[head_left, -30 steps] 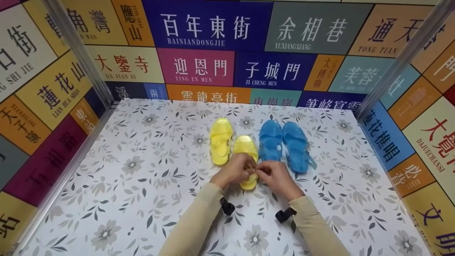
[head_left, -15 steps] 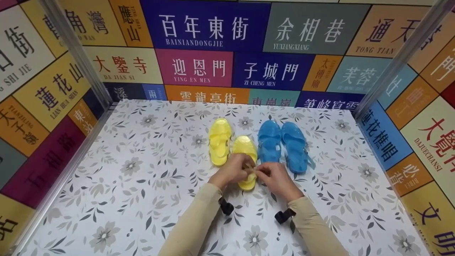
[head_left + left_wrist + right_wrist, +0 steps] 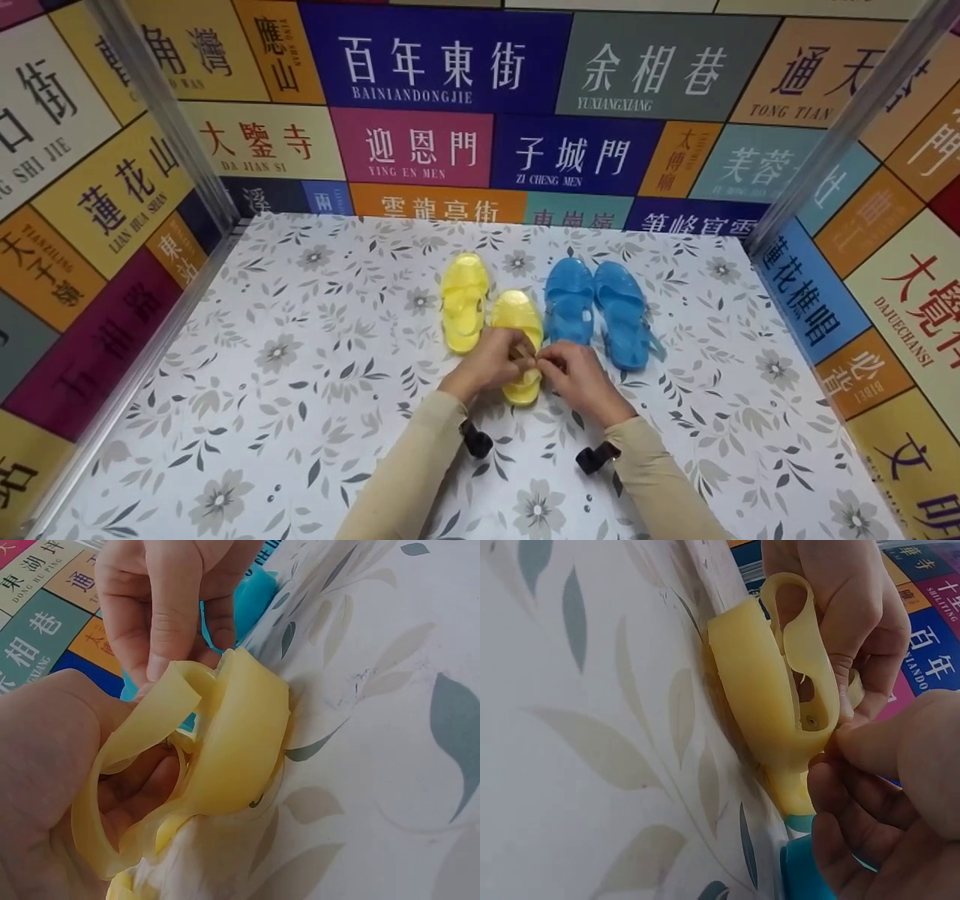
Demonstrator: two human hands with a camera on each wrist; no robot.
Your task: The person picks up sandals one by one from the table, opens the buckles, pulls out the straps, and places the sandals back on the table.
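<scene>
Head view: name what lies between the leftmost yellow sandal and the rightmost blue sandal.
In the head view, the other yellow sandal, partly covered by the left hand, then the other blue sandal.

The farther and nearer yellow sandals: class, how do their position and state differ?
The farther yellow sandal lies left of the nearer yellow sandal. The farther yellow sandal is untouched; the left grip and right grip hold the nearer yellow sandal's strap. In the head view, the farther one shows whole; the nearer one is partly covered. Both are yellow, toes pointing forward.
</scene>
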